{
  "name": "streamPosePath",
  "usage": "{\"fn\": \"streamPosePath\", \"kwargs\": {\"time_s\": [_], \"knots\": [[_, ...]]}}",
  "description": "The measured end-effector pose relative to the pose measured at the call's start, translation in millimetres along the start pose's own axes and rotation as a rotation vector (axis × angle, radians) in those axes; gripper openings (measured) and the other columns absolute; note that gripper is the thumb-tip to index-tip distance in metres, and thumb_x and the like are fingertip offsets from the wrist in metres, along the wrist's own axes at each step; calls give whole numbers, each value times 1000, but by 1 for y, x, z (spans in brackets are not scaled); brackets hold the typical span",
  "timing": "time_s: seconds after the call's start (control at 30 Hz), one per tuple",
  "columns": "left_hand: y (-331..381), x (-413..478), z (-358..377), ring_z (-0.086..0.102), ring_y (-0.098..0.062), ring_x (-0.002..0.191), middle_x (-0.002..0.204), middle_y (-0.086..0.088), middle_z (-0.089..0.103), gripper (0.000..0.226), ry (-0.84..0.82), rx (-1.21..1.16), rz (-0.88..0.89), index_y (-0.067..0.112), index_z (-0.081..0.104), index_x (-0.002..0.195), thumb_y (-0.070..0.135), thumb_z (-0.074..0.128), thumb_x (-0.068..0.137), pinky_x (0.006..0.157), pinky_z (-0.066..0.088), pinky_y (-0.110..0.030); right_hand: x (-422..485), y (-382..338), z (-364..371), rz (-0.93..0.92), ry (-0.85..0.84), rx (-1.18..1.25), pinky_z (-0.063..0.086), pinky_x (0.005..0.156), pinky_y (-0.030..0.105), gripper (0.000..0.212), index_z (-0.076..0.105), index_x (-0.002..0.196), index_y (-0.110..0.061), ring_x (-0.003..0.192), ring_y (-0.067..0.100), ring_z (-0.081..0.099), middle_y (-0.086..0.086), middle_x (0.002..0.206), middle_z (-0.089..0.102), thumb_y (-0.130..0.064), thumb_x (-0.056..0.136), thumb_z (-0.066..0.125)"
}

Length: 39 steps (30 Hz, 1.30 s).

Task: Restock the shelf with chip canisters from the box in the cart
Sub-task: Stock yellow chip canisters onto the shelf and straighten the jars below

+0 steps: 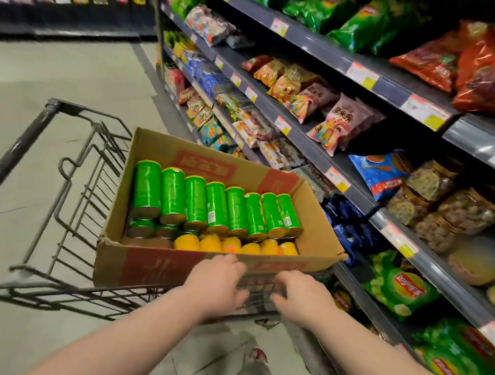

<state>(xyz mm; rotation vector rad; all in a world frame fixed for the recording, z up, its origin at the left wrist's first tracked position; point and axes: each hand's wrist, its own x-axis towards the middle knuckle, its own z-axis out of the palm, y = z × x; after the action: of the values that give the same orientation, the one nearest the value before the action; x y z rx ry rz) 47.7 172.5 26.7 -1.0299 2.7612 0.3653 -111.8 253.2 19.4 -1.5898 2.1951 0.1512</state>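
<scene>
While box holds canisters, left hand, right hand apparently grip cart.

Cardboard box in wire cart

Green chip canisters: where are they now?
Centre of the head view: green chip canisters lie in the cardboard box in the cart, left of the shelves.

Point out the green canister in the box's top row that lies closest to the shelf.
The rightmost canister of the eight in that row, beside the box's right wall. The other seven lie further left, away from the shelf.
</scene>
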Motion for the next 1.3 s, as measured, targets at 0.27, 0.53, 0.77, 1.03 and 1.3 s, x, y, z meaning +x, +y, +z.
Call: {"fn": "streamPosePath", "kwargs": {"time_s": [0.27,0.53,0.77,1.03,1.3], "knots": [[-64,51,-19,49,-21,118,127,0,51,42,52,-85,-226,23,51,125,47,49,90,93,44,-35,111,-2,-29,-111,-15,76,46,95,36,39,53,128,-27,120,24,51,1,132,54,-39,91,51],[-105,110,-4,50,-24,119,128,-4,51,48,-224,-44,-437,21,51,128,48,51,88,96,45,-39,200,-4,-6,-200,-230,18,46,94,35,38,55,124,-22,120,27,53,5,129,56,-34,88,51],[-132,138,32,48,-28,122,133,-9,46,57,-495,-166,-645,18,42,134,49,54,87,97,43,-39,248,-20,30,-261,-436,12,47,89,35,36,55,122,-15,117,31,55,11,128,56,-31,91,49],[-144,160,65,46,-27,127,141,-15,45,68,-573,-451,-943,4,34,139,43,58,90,97,39,-29,273,-34,72,-151,-621,181,48,87,32,33,57,117,-7,113,31,57,15,123,60,-25,90,51],[-153,158,79,50,-28,124,139,-13,49,61,-538,-702,-1141,9,41,137,40,62,89,94,41,-28,279,-53,99,34,-712,394,45,94,32,54,51,130,-7,121,30,53,14,132,54,-38,86,61]]}}
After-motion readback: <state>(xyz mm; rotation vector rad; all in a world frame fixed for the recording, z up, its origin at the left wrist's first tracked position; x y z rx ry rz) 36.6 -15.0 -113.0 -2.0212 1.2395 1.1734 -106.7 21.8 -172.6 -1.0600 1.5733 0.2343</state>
